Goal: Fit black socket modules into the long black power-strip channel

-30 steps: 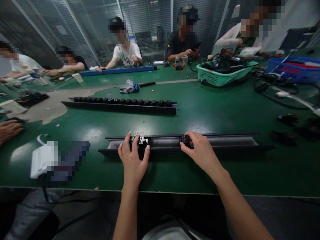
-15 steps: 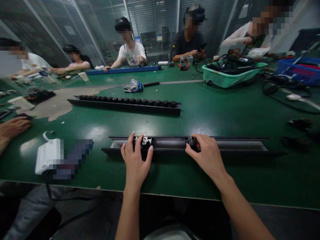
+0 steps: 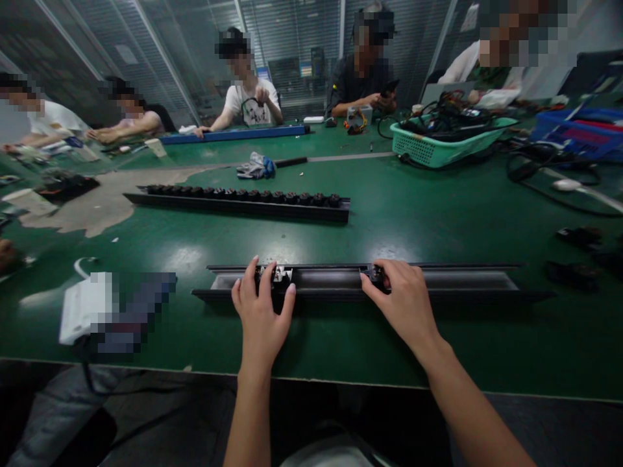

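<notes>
A long black channel rail lies across the table in front of me, its trough facing up. My left hand reaches over a small black module with silvery metal parts, seated in the trough left of centre. Its fingers rest at the module's far and left sides, and the thumb lies at the right. Farther right, a second dark module is pinched in my right hand, thumb in front and fingers behind. That hand partly hides it. A bare stretch of trough lies between the two modules.
Beyond stands another black rail filled with a row of round black pieces. Gloves, a green basket of cables, and a blue crate lie farther off. A white device is at left. Several people sit around the table.
The view has shifted slightly, so things sit a little farther left. Both hands keep their hold on the modules. At the far left, a neighbour's hand has drawn mostly out of sight.
</notes>
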`<state>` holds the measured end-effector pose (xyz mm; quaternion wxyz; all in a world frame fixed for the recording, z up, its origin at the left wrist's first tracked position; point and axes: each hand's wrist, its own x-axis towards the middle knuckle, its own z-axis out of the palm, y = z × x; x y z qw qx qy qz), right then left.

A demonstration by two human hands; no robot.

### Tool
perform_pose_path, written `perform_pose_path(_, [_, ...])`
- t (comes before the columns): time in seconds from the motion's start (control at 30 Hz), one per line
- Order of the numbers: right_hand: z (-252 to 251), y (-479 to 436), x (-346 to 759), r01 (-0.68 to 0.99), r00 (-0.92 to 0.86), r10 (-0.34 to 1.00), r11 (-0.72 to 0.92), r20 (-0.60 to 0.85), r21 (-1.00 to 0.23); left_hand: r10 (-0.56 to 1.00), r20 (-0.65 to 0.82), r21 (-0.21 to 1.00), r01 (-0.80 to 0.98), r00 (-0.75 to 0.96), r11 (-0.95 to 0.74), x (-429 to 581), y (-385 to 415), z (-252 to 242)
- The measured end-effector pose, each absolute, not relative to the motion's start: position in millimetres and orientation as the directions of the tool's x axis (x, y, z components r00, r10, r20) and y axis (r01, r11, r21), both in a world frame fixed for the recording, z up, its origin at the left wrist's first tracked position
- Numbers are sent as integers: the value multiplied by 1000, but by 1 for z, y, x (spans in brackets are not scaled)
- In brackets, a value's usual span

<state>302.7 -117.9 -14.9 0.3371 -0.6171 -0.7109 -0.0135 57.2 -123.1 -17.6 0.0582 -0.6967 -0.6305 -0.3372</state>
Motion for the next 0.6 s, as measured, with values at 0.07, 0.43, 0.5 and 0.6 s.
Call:
perform_pose_path(0.07, [-15, -118, 303, 891, -15, 871, 235, 492, -389, 837, 547, 343, 917, -21, -201, 57, -123, -17])
perform_pose_path(0.43, [-16, -118, 302, 899, 46, 865, 182, 500, -398, 830, 557, 335, 919, -14, -209, 57, -122, -19])
perform_pose_path(0.5, [-14, -119, 303, 903, 35, 870, 183, 492, -389, 831, 556, 337, 918, -16, -208, 57, -122, -20])
perform_pose_path(0.6, [-12, -120, 309, 920, -24, 889, 198, 457, -337, 831, 557, 336, 918, -14, -210, 56, -122, -20])
